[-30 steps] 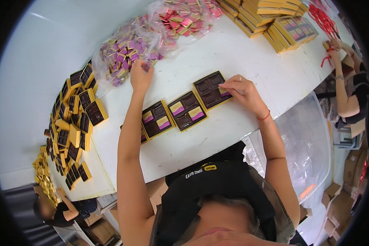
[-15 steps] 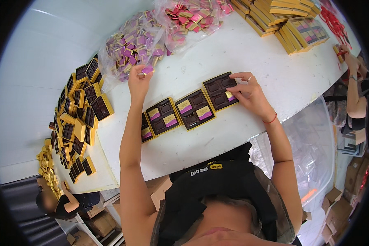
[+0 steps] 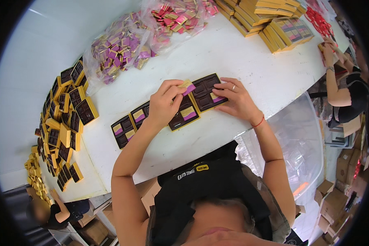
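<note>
Several gold-edged boxes with dark brown four-pocket trays stand in a slanting row before me. My left hand pinches a purple-and-gold wrapped chocolate over the upper part of the rightmost boxes. My right hand is closed around the right edge of the end box, fingers over its tray and thumb at its lower side. In that box a wrapped chocolate sits in the lower right pocket, partly under my fingers. The leftmost box holds two chocolates. My left hand and forearm partly hide the middle boxes.
Clear bags of purple chocolates and red-pink chocolates lie at the back. Tray boxes are heaped at left. Lidded boxes are stacked at far right beside red cords. Two other people work at the table's ends.
My left hand has moved from the purple bag rightward and nearer, carrying a chocolate to above the boxes. My right hand has shifted slightly from the chocolate to the end box's right edge.
</note>
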Tool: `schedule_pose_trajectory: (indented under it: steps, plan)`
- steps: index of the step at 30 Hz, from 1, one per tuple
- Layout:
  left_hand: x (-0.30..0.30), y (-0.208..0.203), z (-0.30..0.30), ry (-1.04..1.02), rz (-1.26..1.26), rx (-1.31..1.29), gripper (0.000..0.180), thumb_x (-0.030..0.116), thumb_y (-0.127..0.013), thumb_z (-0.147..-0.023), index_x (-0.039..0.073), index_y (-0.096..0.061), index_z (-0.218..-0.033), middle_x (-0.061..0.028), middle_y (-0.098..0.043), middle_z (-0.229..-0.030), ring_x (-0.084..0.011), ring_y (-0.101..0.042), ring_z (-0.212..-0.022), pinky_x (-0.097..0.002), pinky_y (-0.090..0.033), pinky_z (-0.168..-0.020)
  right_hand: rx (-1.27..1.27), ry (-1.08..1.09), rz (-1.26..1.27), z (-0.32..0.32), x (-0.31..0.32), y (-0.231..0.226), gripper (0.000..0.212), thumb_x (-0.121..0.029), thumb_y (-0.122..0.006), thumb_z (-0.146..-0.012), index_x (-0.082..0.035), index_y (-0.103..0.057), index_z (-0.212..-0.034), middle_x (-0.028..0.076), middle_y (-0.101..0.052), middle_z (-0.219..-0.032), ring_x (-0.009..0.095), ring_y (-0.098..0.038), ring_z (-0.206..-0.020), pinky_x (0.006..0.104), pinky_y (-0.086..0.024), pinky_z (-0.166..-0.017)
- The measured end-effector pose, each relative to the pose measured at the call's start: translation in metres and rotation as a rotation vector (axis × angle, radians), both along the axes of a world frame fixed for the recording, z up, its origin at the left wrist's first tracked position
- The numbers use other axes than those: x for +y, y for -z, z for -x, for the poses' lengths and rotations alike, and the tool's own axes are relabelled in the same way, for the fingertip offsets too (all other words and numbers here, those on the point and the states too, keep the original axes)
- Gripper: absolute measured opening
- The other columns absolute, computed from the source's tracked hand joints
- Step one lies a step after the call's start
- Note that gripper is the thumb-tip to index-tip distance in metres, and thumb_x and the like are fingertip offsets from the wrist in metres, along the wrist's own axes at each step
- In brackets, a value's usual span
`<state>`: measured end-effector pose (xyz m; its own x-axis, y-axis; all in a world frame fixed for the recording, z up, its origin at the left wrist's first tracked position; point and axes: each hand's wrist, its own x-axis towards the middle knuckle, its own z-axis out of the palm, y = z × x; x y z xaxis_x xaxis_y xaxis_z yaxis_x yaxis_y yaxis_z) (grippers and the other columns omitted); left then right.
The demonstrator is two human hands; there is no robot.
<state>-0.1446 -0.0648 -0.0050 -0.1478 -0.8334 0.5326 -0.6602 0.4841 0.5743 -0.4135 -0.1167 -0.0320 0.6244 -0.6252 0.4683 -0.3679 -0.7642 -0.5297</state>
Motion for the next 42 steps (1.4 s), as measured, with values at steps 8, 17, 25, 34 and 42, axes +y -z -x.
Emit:
schedule_pose_trajectory:
  steps: [8,17,25,34,42]
  plan:
    - [-0.022,0.012,0.02,0.068,-0.274,-0.11,0.025,-0.008,-0.057,-0.082,0.005,-0.067,-0.1,-0.0078,-0.064,-0.115,-0.0254,-0.067,-0.092,-0.0325,-0.054,-0.076,-0.059,0.013,-0.022,0.0,0.004,0.006,0.039,-0.017,-0.086,-0.064,-0.008,-0.074,-0.101,0.006,-0.067,-0.118,0.029,-0.056,-0.118,0.0379,-0.052,-0.093]
    - [0.009,0.018,0.033,0.135,-0.172,-0.466,0.054,0.02,-0.062,-0.09,-0.001,-0.048,-0.137,-0.0182,-0.048,-0.143,-0.0365,-0.044,-0.133,-0.047,-0.03,-0.115,-0.068,-0.007,-0.009,0.0,0.002,0.009,0.04,-0.018,-0.086,-0.064,-0.007,-0.073,-0.101,0.007,-0.065,-0.122,0.032,-0.056,-0.117,0.0401,-0.052,-0.092]
    - [-0.057,0.015,0.003,0.018,-0.088,-0.115,0.032,0.011,-0.06,-0.09,0.005,-0.06,-0.121,-0.0174,-0.064,-0.114,-0.0357,-0.061,-0.107,-0.0408,-0.049,-0.091,-0.241,-0.1,0.016,-0.029,-0.041,-0.018,0.026,-0.012,-0.075,-0.079,-0.008,-0.071,-0.105,0.009,-0.067,-0.115,0.032,-0.06,-0.109,0.0394,-0.051,-0.088]
    - [-0.279,0.066,-0.029,-0.442,0.012,-0.443,0.056,0.034,-0.075,-0.079,0.007,-0.057,-0.125,-0.0155,-0.056,-0.13,-0.0397,-0.054,-0.118,-0.0536,-0.041,-0.1,0.256,0.451,0.06,-0.161,-0.248,0.013,0.019,-0.009,-0.061,-0.083,0.001,-0.065,-0.099,0.023,-0.066,-0.105,0.036,-0.064,-0.1,0.042,-0.052,-0.086]
    - [-0.261,0.047,-0.045,-0.234,-0.001,-0.139,0.035,0.017,-0.069,-0.085,0.005,-0.059,-0.116,-0.0157,-0.068,-0.09,-0.0332,-0.068,-0.079,-0.0432,-0.054,-0.073,-0.004,0.483,-0.026,-0.147,-0.26,0.019,0.016,-0.015,-0.067,-0.081,-0.007,-0.074,-0.093,0.014,-0.071,-0.086,0.031,-0.069,-0.084,0.0417,-0.054,-0.074]
